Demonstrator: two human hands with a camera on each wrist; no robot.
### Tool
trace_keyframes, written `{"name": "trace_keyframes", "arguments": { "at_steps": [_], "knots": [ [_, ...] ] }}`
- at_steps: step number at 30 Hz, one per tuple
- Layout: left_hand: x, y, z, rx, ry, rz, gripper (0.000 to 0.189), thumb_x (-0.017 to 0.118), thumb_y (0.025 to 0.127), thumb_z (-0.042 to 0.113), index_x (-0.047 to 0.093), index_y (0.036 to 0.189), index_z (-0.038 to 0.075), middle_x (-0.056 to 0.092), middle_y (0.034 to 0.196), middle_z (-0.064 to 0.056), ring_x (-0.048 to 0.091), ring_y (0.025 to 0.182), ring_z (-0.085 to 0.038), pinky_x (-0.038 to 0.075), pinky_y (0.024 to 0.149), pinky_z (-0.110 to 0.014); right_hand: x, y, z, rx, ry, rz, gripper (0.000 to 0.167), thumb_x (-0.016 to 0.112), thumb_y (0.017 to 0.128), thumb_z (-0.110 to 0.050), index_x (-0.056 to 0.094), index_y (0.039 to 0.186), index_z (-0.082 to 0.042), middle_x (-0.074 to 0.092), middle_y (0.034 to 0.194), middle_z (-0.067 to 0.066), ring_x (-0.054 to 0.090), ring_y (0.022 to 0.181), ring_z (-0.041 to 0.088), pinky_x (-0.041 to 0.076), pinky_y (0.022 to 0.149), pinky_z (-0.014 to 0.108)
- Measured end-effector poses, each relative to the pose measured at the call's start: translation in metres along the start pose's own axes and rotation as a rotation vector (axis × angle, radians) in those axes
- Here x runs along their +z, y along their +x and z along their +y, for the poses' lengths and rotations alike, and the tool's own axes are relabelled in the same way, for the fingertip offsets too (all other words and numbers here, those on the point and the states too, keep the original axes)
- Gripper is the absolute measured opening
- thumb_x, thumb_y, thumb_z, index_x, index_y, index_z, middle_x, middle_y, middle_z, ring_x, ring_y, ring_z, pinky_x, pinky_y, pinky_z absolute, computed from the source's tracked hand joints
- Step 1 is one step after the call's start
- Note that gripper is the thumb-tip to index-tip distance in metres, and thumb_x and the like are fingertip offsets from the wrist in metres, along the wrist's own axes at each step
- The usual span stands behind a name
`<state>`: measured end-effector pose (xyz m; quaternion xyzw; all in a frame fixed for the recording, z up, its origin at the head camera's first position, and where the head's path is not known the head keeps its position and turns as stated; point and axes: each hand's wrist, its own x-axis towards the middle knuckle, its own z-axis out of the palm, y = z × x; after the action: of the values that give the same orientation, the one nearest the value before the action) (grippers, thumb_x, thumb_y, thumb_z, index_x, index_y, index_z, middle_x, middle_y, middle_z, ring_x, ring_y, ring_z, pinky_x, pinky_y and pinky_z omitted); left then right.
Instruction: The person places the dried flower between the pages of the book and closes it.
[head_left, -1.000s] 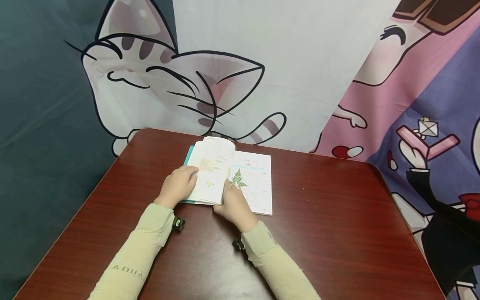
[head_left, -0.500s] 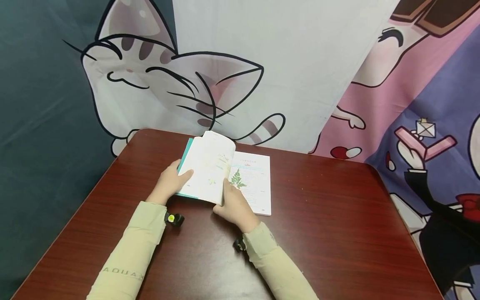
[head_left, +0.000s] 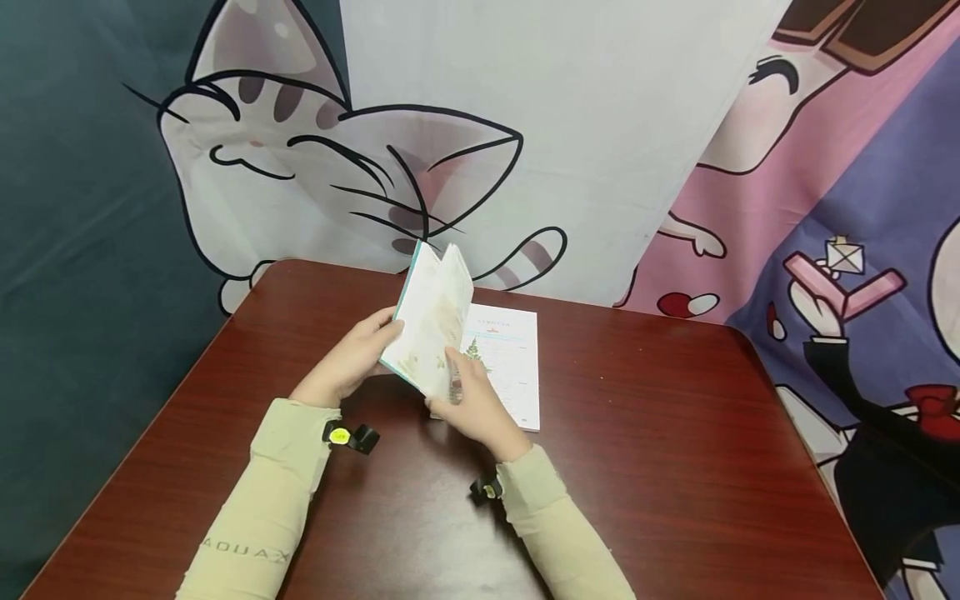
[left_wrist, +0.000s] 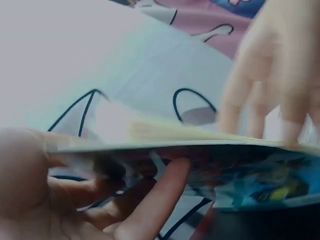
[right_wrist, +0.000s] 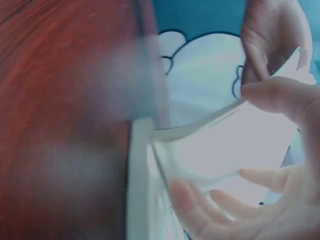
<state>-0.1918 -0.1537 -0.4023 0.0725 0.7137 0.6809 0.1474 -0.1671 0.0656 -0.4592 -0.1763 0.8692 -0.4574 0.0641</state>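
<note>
An open book (head_left: 429, 321) with a teal cover edge stands with its left half lifted off the table and tilted up. Its right half (head_left: 513, 354), printed with text and a green leaf picture, lies flat. My left hand (head_left: 351, 357) grips the raised left cover, thumb over the inner page. In the left wrist view the fingers support the colourful outer cover (left_wrist: 270, 182) from beneath. Near the spine, my right hand (head_left: 480, 408) holds the raised pages between thumb and fingers; the right wrist view shows those white pages (right_wrist: 225, 150) in its grasp.
The book is at the far side of a dark red wooden table (head_left: 660, 450). Behind the table hangs a cloth backdrop (head_left: 600, 150) with cartoon animals. A small black camera is strapped at each wrist.
The left half of the book has risen from lying low to a steep tilt. My left hand has shifted from on the page to the cover's edge, lifting it rightward.
</note>
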Motion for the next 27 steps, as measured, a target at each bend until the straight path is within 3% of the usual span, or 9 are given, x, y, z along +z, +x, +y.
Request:
{"name": "trace_keyframes", "arguments": {
  "at_steps": [3, 6, 12, 16, 18, 23, 27],
  "knots": [
    [0.012, 0.001, 0.001, 0.022, -0.035, -0.015, 0.055, 0.032, 0.112, 0.036, 0.029, 0.159, 0.007, 0.048, 0.147, -0.025, 0.062, 0.118, -0.027, 0.058, 0.085, -0.037, -0.008, 0.001, -0.002, -0.048, 0.137, 0.031, 0.069, 0.066, 0.097, -0.025, 0.036, 0.158, -0.012, 0.041, 0.147, 0.019, 0.058, 0.120, 0.033, 0.054, 0.093, 0.043],
    [0.024, 0.005, -0.001, 0.055, -0.009, -0.012, 0.051, 0.033, 0.112, 0.031, 0.034, 0.157, 0.006, 0.048, 0.147, -0.025, 0.059, 0.124, -0.038, 0.059, 0.087, -0.042, -0.017, 0.001, -0.005, -0.060, 0.257, 0.068, 0.056, 0.054, 0.106, -0.024, 0.038, 0.157, -0.013, 0.041, 0.153, 0.017, 0.058, 0.123, 0.035, 0.054, 0.096, 0.048],
    [0.049, 0.015, -0.017, 0.153, 0.222, -0.016, 0.042, 0.047, 0.107, 0.012, 0.046, 0.149, 0.004, 0.056, 0.141, -0.023, 0.064, 0.117, -0.036, 0.057, 0.091, -0.048, -0.039, 0.004, -0.010, -0.071, 0.452, 0.145, 0.048, 0.038, 0.111, -0.021, 0.037, 0.157, -0.007, 0.043, 0.152, 0.022, 0.056, 0.122, 0.042, 0.054, 0.094, 0.055],
    [0.061, 0.021, -0.027, 0.195, 0.381, -0.074, 0.042, 0.053, 0.105, 0.012, 0.050, 0.146, 0.004, 0.052, 0.146, -0.021, 0.062, 0.120, -0.037, 0.052, 0.097, -0.052, -0.057, 0.000, -0.008, 0.014, 0.425, 0.227, 0.047, 0.040, 0.111, -0.031, 0.043, 0.155, -0.016, 0.051, 0.147, 0.017, 0.058, 0.119, 0.037, 0.054, 0.092, 0.053],
    [0.065, 0.025, -0.032, 0.187, 0.449, -0.091, 0.043, 0.056, 0.105, 0.015, 0.050, 0.147, 0.004, 0.048, 0.149, -0.020, 0.057, 0.127, -0.038, 0.048, 0.103, -0.053, -0.066, -0.002, -0.006, 0.068, 0.407, 0.269, 0.046, 0.045, 0.109, -0.034, 0.046, 0.153, -0.020, 0.055, 0.143, 0.014, 0.060, 0.118, 0.034, 0.055, 0.091, 0.052],
    [0.073, 0.033, -0.040, 0.147, 0.576, -0.118, 0.051, 0.057, 0.105, 0.022, 0.044, 0.152, 0.008, 0.039, 0.157, -0.018, 0.038, 0.144, -0.038, 0.036, 0.113, -0.056, -0.084, -0.005, 0.005, 0.106, 0.403, 0.340, 0.044, 0.057, 0.104, -0.018, 0.052, 0.148, -0.014, 0.061, 0.134, 0.019, 0.063, 0.116, 0.034, 0.057, 0.088, 0.046],
    [0.079, 0.042, -0.042, 0.138, 0.658, -0.142, 0.055, 0.057, 0.105, 0.026, 0.041, 0.154, 0.009, 0.033, 0.161, -0.017, 0.033, 0.147, -0.036, 0.033, 0.116, -0.053, -0.096, -0.006, 0.016, 0.128, 0.279, 0.384, 0.044, 0.064, 0.098, -0.010, 0.059, 0.142, -0.010, 0.066, 0.122, 0.020, 0.065, 0.107, 0.031, 0.057, 0.083, 0.037]
  ]
}}
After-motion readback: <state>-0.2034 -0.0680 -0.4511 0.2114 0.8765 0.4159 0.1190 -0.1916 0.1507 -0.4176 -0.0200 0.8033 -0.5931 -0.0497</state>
